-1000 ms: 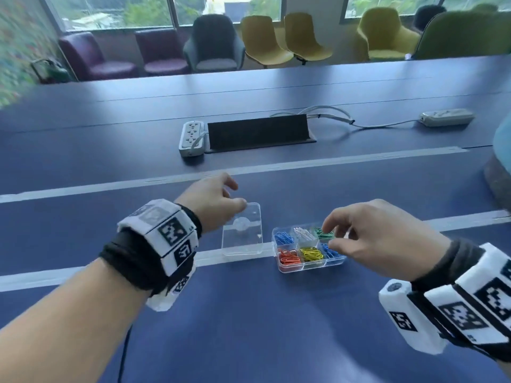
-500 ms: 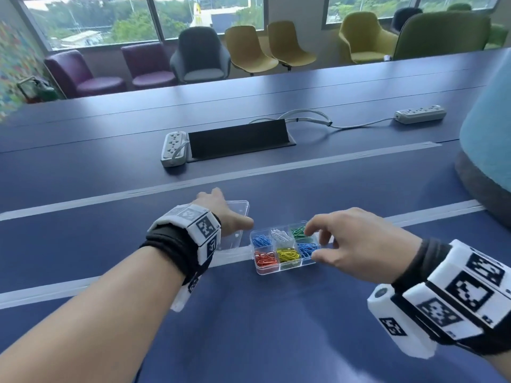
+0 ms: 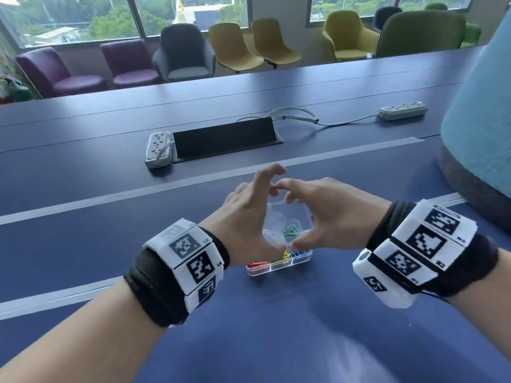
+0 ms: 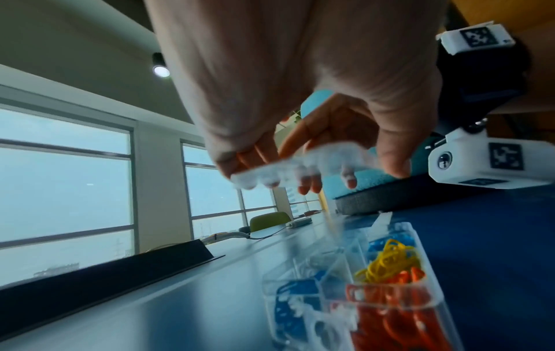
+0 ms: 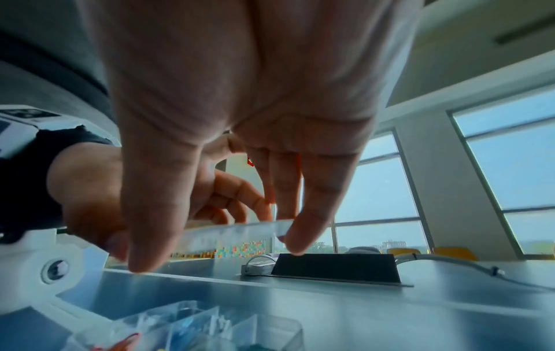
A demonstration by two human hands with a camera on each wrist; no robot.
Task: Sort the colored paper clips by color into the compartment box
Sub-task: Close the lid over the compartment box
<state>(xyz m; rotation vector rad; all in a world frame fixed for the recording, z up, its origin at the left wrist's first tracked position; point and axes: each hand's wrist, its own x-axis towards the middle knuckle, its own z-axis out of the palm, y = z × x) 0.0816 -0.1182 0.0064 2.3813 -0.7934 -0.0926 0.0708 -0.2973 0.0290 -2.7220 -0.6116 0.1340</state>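
Observation:
The clear compartment box [image 3: 279, 268] sits on the blue table with sorted paper clips: orange [image 3: 257, 264], yellow [image 3: 286, 255], blue [image 3: 301, 254] and green [image 3: 291, 230]. A clear lid [image 3: 290, 212] hovers tilted just above it. My left hand [image 3: 265, 211] pinches the lid's left side and my right hand [image 3: 304, 214] its right side, thumbs near me and fingers at the far edge. The left wrist view shows the blurred lid [image 4: 300, 163] over the box [image 4: 390, 287]. In the right wrist view the lid edge [image 5: 237, 234] runs between thumb and fingers.
Beyond the box lie a white power strip [image 3: 158, 149] and a black raised cable flap [image 3: 226, 138], with a second power strip [image 3: 402, 109] and cable farther right. A large teal, grey-based object [image 3: 481, 134] stands at the right. White tape lines [image 3: 83, 201] cross the table.
My left hand lifted the lid from the table left of the box and carried it over the box. My right hand rose from the box's right side to take the lid's other edge.

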